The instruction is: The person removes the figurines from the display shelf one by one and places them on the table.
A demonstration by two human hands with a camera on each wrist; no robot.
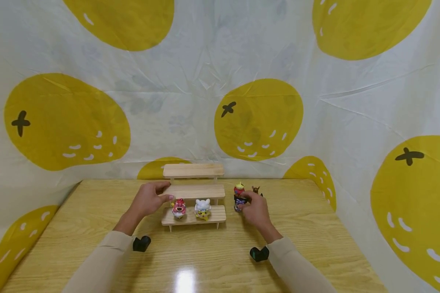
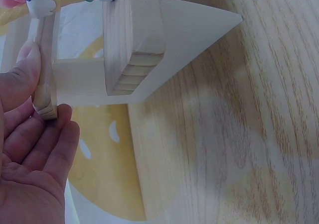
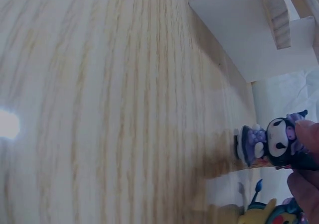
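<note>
A three-tier wooden display stand has a red-and-white figurine and a white-hooded yellow figurine on its lowest tier. At the left end of the middle tier, my left hand grips the board, its thumb on one face and fingers curled at the other. My right hand, right of the stand, pinches a black-and-purple figurine by the head between thumb and finger. The figurine's base is close to the table. Behind it stands a red figurine with a yellow top.
A brown-eared figurine shows partly behind my right hand. In the right wrist view a yellow figurine with a blue tail is near my fingers. The wooden table meets a fruit-printed curtain at the back.
</note>
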